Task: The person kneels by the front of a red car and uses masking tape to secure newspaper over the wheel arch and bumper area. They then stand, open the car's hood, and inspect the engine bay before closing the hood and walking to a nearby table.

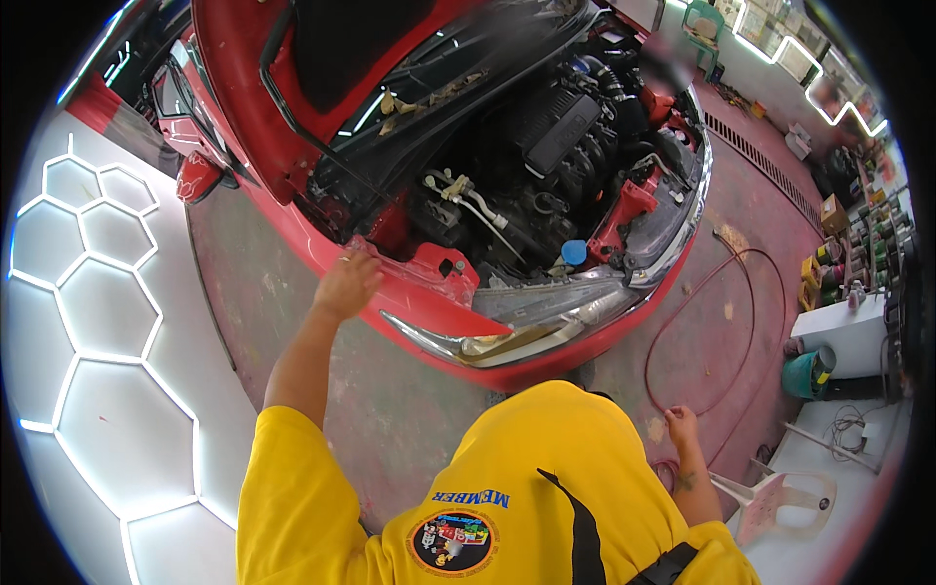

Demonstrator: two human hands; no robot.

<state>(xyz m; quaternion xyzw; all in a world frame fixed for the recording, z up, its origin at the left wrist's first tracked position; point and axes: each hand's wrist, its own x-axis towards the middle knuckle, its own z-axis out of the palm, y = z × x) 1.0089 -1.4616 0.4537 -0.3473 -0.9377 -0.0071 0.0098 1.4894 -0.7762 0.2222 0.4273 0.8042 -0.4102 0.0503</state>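
Observation:
My left hand (349, 283) reaches out to the red car (429, 302) and lies on the edge of its front fender, fingers extended and holding nothing. Close by is the open engine bay, with a black engine cover (564, 135), silver pipe fittings (450, 187) and a blue cap (573, 253). The headlight (424, 333) sits below and right of that hand. Down at my right side hangs my right hand (681, 427), away from the car, with its fingers curled in. Whether anything small is in those fingers is hidden.
The raised hood (229, 68) stands over the bay at upper left. A dark red hose (751, 322) loops across the floor on the right. Nearby are a white plastic chair (780, 502), a teal bucket (805, 374) and shelves of cans (877, 234). Hexagonal lights (136, 359) line the left wall.

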